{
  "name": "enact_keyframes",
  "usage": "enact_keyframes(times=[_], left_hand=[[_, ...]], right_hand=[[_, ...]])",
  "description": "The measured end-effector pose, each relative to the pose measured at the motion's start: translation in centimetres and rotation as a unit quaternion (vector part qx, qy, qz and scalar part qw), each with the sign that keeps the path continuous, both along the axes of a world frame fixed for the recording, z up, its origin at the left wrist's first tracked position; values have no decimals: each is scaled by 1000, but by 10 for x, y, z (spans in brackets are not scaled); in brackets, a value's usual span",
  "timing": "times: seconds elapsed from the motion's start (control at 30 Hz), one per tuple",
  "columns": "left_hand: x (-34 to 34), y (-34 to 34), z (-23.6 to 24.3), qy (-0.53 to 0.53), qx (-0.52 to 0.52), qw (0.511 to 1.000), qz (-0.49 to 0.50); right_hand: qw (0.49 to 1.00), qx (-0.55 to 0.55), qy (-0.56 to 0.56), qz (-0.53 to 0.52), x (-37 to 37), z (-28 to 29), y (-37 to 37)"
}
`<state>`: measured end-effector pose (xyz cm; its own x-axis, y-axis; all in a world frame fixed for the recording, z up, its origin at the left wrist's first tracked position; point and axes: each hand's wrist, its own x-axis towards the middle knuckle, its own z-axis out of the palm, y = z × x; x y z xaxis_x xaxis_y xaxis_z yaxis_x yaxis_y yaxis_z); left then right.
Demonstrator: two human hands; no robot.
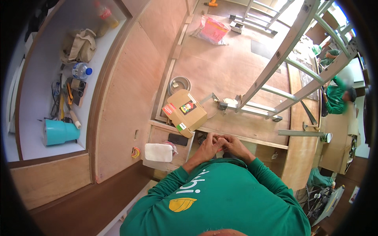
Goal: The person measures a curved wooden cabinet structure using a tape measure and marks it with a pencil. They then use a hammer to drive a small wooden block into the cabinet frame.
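Note:
My left hand (209,148) and my right hand (235,148) meet in front of my chest, near the edge of the plywood surface. The fingers of both are bent and pressed together at the tips. What they pinch is too small and too covered to name; a bit of reddish orange shows beneath them. Nearest to my left hand is a brown cardboard box (195,119) with stickers on it. A dark flat phone-like thing (178,139) and a white rectangular lid or container (158,152) lie to the left.
An aluminium ladder (271,78) rises at the right. Behind the box sit a round metal pan (189,81) and a pink plastic bag (214,30). The left shelf holds a turquoise bucket (61,132), a bottle (80,71) and tools. A person in green (336,96) works at far right.

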<state>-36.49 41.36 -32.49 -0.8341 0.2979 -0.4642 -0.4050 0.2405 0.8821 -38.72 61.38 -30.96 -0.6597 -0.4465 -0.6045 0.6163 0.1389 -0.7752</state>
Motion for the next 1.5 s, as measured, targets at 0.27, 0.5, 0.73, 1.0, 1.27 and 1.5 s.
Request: enact_keyframes(times=[0.27,0.5,0.73,1.0,1.27,1.5], left_hand=[[-5,-77,81,155,-112,978,-82],[16,-198,52,202,-201,959,-3],[66,-239,75,169,-339,924,59],[79,-245,194,209,-470,840,171],[9,-276,352,235,-655,708,118],[-69,-285,524,310,-810,495,50]], right_hand=[[995,-21,88,45,-20,52,-56],[968,-7,249,-6,-63,139,-21],[921,4,352,-166,-116,194,33],[917,9,398,-19,-198,157,15],[939,-65,317,117,-289,104,-22],[928,-51,363,66,-399,-12,-49]])
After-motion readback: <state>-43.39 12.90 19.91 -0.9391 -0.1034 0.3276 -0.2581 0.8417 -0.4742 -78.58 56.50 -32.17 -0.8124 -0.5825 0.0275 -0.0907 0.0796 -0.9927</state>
